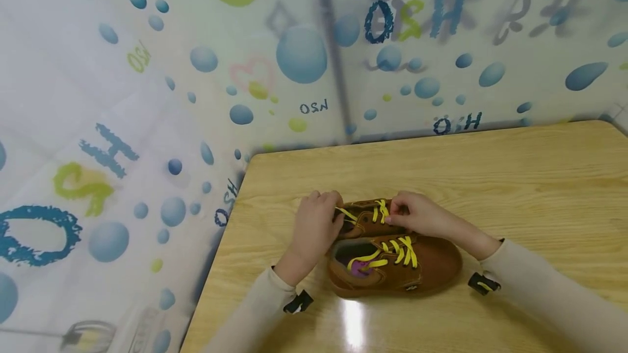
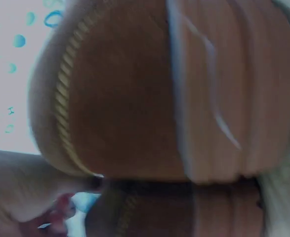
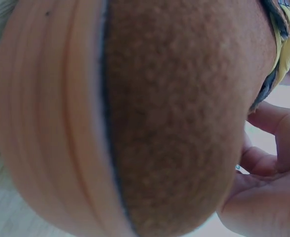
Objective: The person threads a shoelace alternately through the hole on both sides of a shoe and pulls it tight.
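Note:
Two brown shoes with yellow laces lie side by side, toes to the right. The near shoe [image 1: 432,266] hides part of the far shoe [image 1: 365,225]. At the far shoe's heel end, my left hand [image 1: 314,227] pinches a yellow shoelace [image 1: 349,213] that runs from the shoe's opening. My right hand [image 1: 424,215] reaches over the near shoe's toe, its thumb and curled fingers at the crossed laces [image 1: 381,210] of the far shoe; it appears to pinch a lace there. In the right wrist view the near shoe's toe [image 3: 174,118] covers much of that hand.
The shoes rest on a wooden table [image 1: 490,178]. A patterned curtain-like wall [image 1: 294,113] with blue bubbles borders its back and left. Black straps [image 1: 298,303] hang at both cuffs. A purple patch [image 1: 360,268] shows inside the near shoe.

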`<state>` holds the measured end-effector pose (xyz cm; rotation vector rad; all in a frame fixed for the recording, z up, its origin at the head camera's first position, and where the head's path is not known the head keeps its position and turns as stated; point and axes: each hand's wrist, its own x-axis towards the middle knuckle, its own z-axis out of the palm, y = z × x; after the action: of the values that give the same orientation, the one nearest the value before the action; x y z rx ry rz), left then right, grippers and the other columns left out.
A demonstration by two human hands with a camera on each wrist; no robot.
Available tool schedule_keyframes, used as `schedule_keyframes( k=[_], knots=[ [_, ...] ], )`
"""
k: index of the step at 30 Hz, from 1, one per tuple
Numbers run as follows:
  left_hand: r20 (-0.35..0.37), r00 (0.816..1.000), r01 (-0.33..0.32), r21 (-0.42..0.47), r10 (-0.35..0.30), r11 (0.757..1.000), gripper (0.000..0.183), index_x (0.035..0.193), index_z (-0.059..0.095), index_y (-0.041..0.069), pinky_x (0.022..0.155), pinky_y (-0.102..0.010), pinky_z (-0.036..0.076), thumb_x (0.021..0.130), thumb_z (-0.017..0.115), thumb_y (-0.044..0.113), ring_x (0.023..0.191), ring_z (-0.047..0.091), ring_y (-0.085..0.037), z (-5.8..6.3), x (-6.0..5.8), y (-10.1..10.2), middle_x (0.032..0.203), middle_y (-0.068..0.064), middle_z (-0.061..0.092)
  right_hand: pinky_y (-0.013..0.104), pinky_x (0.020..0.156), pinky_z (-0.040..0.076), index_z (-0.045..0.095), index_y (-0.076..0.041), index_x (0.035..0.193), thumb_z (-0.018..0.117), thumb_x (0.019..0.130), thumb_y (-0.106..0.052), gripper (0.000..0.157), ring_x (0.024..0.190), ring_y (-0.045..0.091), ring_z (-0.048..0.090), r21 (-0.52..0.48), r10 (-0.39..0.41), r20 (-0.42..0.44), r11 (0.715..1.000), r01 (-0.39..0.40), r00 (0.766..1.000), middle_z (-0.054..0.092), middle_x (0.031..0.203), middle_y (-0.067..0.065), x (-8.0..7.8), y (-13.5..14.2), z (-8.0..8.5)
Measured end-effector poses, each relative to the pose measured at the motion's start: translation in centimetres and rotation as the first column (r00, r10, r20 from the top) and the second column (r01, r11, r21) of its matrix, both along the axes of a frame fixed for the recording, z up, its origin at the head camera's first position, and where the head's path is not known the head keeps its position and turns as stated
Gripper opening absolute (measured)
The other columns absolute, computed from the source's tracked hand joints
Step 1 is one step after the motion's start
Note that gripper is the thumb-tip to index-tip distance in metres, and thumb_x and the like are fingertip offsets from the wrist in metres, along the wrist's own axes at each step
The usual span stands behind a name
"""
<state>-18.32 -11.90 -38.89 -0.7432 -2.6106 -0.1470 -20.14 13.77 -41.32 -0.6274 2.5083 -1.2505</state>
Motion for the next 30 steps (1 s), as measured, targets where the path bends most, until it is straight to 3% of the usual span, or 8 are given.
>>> schedule_keyframes(
  k=[3,7,10,14,17,22,26,30],
  knots=[
    [0.070,0.997,0.045,-0.084,-0.039,0.995,0.009,0.083,0.072,0.022,0.062,-0.029,0.043,0.083,0.080,0.025,0.066,0.059,-0.013,0.3,0.1,0.5,0.076,0.008,0.073,0.028,0.054,0.045,0.058,-0.009,0.082,0.066,0.095,-0.021,0.020,0.058,0.013,0.052,0.000,-0.008,-0.006,1.000,0.008,1.000,0.054,0.086,0.006,-0.1,0.1,0.0],
    [0.156,0.987,0.067,-0.223,-0.032,0.973,0.011,0.077,0.073,0.026,0.060,-0.026,0.033,0.086,0.077,0.031,0.061,0.058,-0.010,0.1,-0.9,1.1,0.071,0.010,0.071,0.028,0.054,0.045,0.059,-0.009,0.083,0.067,0.095,-0.022,0.020,0.059,0.013,0.052,0.004,-0.011,-0.020,1.000,0.011,1.000,0.054,0.086,0.006,-0.1,0.0,0.0],
    [0.186,0.980,0.116,-0.237,-0.072,0.964,0.015,0.073,0.072,0.025,0.060,-0.025,0.029,0.088,0.076,0.027,0.059,0.054,-0.008,-0.3,-1.5,0.9,0.070,0.008,0.069,0.028,0.055,0.046,0.059,-0.009,0.084,0.066,0.095,-0.023,0.019,0.060,0.013,0.052,-0.001,-0.002,-0.016,1.000,0.002,1.000,0.054,0.087,0.006,-0.1,-0.2,-0.1],
    [0.290,0.946,0.169,-0.060,-0.145,0.984,0.010,0.083,0.076,0.020,0.066,-0.024,0.046,0.090,0.073,0.024,0.073,0.059,-0.010,0.4,-1.7,-0.4,0.082,0.005,0.068,0.028,0.055,0.046,0.059,-0.009,0.084,0.066,0.096,-0.024,0.020,0.060,0.012,0.052,-0.006,0.002,-0.011,1.000,-0.003,1.000,0.055,0.087,0.006,0.0,-0.3,-0.2],
    [0.402,0.892,0.152,0.164,-0.206,0.975,0.013,0.090,0.077,0.015,0.074,-0.028,0.052,0.094,0.068,0.024,0.084,0.062,-0.011,1.9,-1.8,-1.7,0.091,0.003,0.070,0.028,0.054,0.045,0.059,-0.009,0.083,0.066,0.096,-0.023,0.020,0.060,0.013,0.052,-0.001,-0.005,-0.014,1.000,0.004,1.000,0.054,0.086,0.006,0.0,-0.2,-0.1],
    [0.505,0.802,0.069,0.453,-0.320,0.889,0.023,0.092,0.076,0.012,0.071,-0.027,0.049,0.101,0.058,0.023,0.080,0.064,-0.019,3.9,-1.8,-2.7,0.094,0.000,0.074,0.028,0.054,0.044,0.058,-0.009,0.084,0.066,0.096,-0.025,0.021,0.059,0.013,0.052,-0.006,-0.010,-0.018,1.000,0.010,1.000,0.054,0.085,0.006,0.1,0.0,0.1],
    [0.533,0.769,-0.011,0.563,-0.352,0.826,0.029,0.095,0.075,0.011,0.075,-0.031,0.056,0.103,0.053,0.028,0.087,0.071,-0.028,4.5,-1.8,-2.4,0.096,-0.005,0.076,0.028,0.054,0.047,0.059,-0.008,0.090,0.066,0.095,-0.021,0.016,0.059,0.012,0.053,-0.028,-0.009,-0.026,1.000,0.008,1.000,0.058,0.084,0.005,0.1,0.0,0.2],
    [0.562,0.725,-0.044,0.615,-0.399,0.787,0.031,0.097,0.073,0.008,0.082,-0.041,0.060,0.104,0.050,0.029,0.092,0.072,-0.033,4.6,-1.7,-1.7,0.099,-0.011,0.074,0.026,0.059,0.047,0.063,-0.011,0.099,0.065,0.096,-0.015,0.005,0.065,0.011,0.052,-0.034,-0.021,-0.179,0.999,0.016,0.984,0.061,0.086,0.002,0.1,-0.7,0.8]
  ],
)
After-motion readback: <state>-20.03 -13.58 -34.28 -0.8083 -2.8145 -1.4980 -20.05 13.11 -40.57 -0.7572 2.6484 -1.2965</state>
